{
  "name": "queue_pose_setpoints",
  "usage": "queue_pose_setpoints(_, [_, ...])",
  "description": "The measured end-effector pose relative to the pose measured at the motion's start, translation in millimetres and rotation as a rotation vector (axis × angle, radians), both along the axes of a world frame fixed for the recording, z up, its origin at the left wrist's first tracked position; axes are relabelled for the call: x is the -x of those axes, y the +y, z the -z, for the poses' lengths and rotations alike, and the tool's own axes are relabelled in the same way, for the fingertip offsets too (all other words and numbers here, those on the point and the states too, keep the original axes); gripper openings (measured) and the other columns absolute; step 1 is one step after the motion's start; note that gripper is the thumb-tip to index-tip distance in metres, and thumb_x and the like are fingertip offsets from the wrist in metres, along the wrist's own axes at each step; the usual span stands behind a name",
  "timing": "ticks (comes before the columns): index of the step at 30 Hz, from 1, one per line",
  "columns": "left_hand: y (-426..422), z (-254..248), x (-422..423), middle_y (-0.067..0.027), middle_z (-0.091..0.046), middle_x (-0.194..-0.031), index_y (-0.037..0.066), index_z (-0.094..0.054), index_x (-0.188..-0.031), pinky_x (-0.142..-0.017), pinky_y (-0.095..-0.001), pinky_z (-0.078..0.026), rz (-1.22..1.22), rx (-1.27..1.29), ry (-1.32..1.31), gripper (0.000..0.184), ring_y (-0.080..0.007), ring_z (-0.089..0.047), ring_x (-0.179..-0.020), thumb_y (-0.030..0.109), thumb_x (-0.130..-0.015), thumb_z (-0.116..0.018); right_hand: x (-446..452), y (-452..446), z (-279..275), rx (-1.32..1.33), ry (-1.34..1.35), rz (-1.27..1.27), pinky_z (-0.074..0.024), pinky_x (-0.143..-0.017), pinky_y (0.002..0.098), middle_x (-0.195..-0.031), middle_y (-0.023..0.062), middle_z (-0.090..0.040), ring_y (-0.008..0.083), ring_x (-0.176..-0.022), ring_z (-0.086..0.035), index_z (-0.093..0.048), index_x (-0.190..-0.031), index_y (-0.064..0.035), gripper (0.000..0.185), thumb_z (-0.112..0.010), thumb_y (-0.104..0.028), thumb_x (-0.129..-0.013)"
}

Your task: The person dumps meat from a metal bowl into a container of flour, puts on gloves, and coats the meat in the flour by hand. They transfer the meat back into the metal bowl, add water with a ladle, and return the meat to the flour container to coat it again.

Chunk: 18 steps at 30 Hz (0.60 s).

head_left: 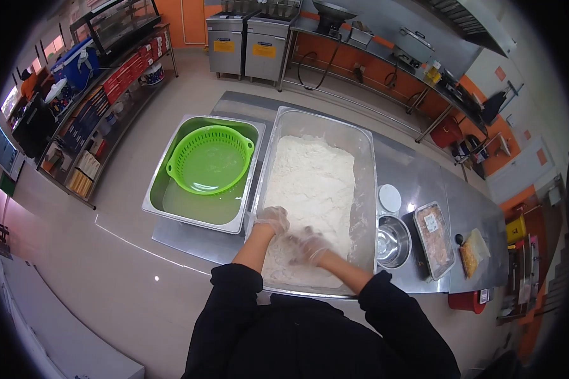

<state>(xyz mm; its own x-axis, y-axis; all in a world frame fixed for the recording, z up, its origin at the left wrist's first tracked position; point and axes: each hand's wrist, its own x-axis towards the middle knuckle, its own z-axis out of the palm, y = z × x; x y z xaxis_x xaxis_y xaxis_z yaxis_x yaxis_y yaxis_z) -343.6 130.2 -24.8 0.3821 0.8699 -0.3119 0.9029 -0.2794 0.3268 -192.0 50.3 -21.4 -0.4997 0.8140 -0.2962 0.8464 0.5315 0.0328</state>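
Note:
A deep steel pan [365, 189] on the worktable holds a thick bed of white flour [316, 183]. My left hand [273, 220], in a clear plastic glove, is over the flour by the pan's left wall, its fingers curled in; what they hold, if anything, is hidden. My right hand [311, 246], also gloved, is low over the flour near the pan's front end. Motion blurs its fingers, and small pale bits around them cannot be told apart. Left of the pan, a green colander [212, 158] sits in cloudy liquid inside a second steel pan [150, 189].
Right of the flour pan are a steel bowl [393, 243], a white round lid [390, 198], a covered tray of pinkish food [434, 240] and a bag with orange-yellow contents [473, 252]. A red bucket [466, 302] stands beyond the table edge. Fryers [250, 47] line the back wall.

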Motion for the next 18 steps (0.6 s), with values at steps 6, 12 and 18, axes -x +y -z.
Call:
queue_pose_setpoints(6, [9.0,12.2,0.7,-0.0192,-0.063,-0.098,0.004,-0.063,-0.093,-0.079,-0.0402,-0.05,-0.055,-0.085,-0.073,0.029,-0.0341,-0.061,-0.093,0.023,-0.074,-0.053,-23.6,8.7,72.1,0.159,0.325,0.037,-0.0468,-0.077,0.0392,-0.09,0.0177,-0.061,0.0324,-0.083,-0.059,-0.058,-0.103,-0.0111,0.035,-0.055,-0.038,-0.08])
queue_pose_setpoints(12, [1.3,-11.7,2.7,-0.0185,-0.062,-0.1,0.006,-0.063,-0.094,-0.079,-0.0404,-0.05,-0.094,-0.075,-0.118,0.028,-0.0337,-0.061,-0.092,0.022,-0.075,-0.051,-46.7,1.4,-112.9,0.783,1.035,0.787,-0.0472,-0.065,0.0311,-0.079,0.007,-0.059,0.0153,-0.07,-0.057,-0.058,-0.094,-0.0085,0.026,-0.064,-0.028,-0.077])
queue_pose_setpoints(18, [11.3,-3.1,-5.5,-0.0175,-0.061,-0.104,0.007,-0.062,-0.096,-0.081,-0.0387,-0.049,0.029,-0.067,-0.249,0.032,-0.0329,-0.059,-0.097,0.028,-0.076,-0.049,-43.9,-3.3,-104.4,0.164,0.821,0.472,-0.0466,-0.072,0.0314,-0.085,0.0047,-0.062,0.0178,-0.077,-0.06,-0.059,-0.096,-0.0085,0.03,-0.068,-0.026,-0.073])
